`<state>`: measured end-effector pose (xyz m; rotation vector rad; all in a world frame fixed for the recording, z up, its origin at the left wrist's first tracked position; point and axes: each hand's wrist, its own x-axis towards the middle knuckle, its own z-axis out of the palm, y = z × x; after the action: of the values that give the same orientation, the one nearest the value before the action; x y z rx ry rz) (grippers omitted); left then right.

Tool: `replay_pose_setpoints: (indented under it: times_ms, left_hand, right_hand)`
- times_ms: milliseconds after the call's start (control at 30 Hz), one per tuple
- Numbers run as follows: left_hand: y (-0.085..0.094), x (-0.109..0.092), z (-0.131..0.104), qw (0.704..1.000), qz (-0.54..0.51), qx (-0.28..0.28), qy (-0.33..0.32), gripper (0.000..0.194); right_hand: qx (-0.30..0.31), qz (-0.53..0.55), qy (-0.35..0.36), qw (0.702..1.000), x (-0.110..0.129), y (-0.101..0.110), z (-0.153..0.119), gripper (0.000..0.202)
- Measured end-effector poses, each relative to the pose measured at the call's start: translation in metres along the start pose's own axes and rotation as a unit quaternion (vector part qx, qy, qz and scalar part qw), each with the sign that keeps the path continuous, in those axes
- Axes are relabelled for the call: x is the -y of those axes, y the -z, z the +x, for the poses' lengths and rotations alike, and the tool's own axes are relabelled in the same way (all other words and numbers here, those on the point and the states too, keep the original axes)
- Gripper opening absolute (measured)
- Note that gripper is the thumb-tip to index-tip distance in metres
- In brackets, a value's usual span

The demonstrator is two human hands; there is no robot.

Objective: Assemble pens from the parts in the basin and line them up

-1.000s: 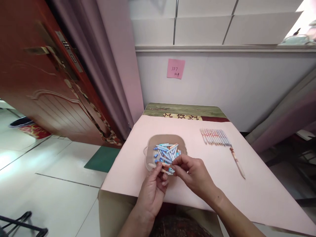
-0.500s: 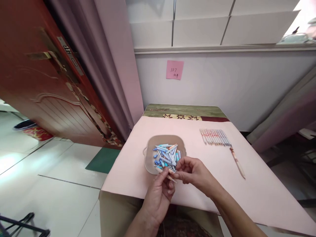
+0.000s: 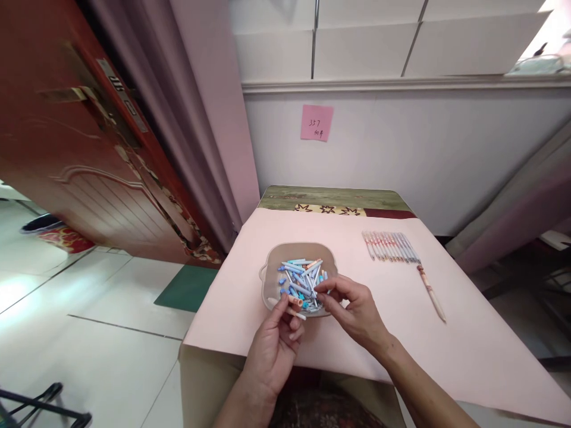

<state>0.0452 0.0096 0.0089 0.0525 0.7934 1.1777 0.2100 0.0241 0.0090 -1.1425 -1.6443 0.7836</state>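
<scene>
Tube (image 3: 296, 302), short and pale orange with an open round end, sits at the lower center of the frame beside a slim whitish part (image 3: 300, 315). Left hand (image 3: 275, 348): grip pinching both. Right hand (image 3: 354, 309): thumb and fingertips close together; cannot tell whether this grip pinches anything small. Beyond, a beige container (image 3: 273, 267) holds blue, turquoise and white pen parts (image 3: 301, 274). Right of center on the pink surface (image 3: 357, 362): a row of pens (image 3: 390, 246), one cream-and-brown pen (image 3: 432, 295) just below.

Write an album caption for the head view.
Left hand holding pen parts, right hand over a basin of mostly blue pen pieces; a row of pens nearby.
</scene>
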Motion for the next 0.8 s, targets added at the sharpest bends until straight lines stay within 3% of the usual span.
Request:
replay_pose_setpoints:
  times_ms: [100,333,533,600,700,800]
  left_hand:
    - [-0.001,-0.003,0.001,1.000,-0.002,-0.001,-0.010,0.012]
    - [0.000,-0.001,-0.001,0.999,-0.010,0.012,0.034,0.013]
    - [0.003,0.003,-0.005,0.998,-0.027,0.020,0.057,0.014]
    - [0.001,0.004,-0.006,0.997,-0.018,0.032,0.066,0.013]
    - [-0.002,0.002,-0.007,0.995,-0.006,0.066,0.071,0.012]
    - [-0.002,-0.007,-0.004,0.997,-0.014,0.061,0.039,0.013]
  right_hand:
    - [-0.007,-0.008,0.028,1.000,0.001,0.001,0.003,0.010]
    - [0.060,0.063,0.104,0.991,0.004,-0.018,0.009,0.016]
    - [0.137,0.077,0.133,0.979,0.000,-0.019,0.009,0.021]
    - [0.119,0.086,0.115,0.982,0.002,-0.018,0.008,0.017]
    - [0.034,0.120,0.054,0.991,0.008,-0.013,0.004,0.016]
    - [-0.021,0.107,-0.003,0.994,0.013,-0.007,-0.001,0.020]
